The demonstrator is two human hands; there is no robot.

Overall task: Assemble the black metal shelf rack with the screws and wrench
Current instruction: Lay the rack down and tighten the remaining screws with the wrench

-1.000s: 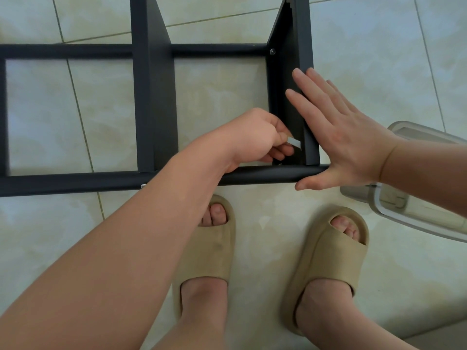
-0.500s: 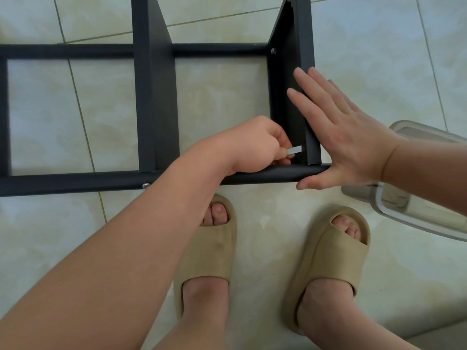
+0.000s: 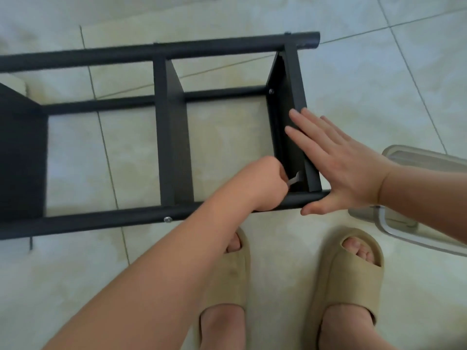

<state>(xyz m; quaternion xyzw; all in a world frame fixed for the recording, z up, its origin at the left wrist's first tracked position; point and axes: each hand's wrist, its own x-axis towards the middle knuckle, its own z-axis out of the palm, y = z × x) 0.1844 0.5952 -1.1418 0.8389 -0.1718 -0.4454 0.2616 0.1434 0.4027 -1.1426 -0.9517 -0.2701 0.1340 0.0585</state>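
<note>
The black metal shelf rack (image 3: 174, 147) lies on its side on the pale tiled floor (image 3: 75, 286), straight ahead of me. It runs from the left edge of my view to just past the middle, and is made of long round tubes joined by flat cross panels. On the near tube, below the middle panel, I can see a silver screw head (image 3: 167, 219).

Further right, my left hand (image 3: 255, 185) sits at the rack's near right corner. Its fingers are curled tight, pinching a small flat silver wrench (image 3: 369, 180) whose open end pokes up inside the corner beside the rightmost panel. Whether it sits on a screw I cannot tell.

My right hand (image 3: 348, 173) lies flat against that same panel — fingers straight and close together, thumb spread apart and resting on the end of the near tube. Below the hands are my tan foam sandals (image 3: 353, 279), close to the near tube. Furthest right, partly behind my right forearm, a clear plastic lidded box (image 3: 417, 160) stands on the floor just beside the rack's end.
</note>
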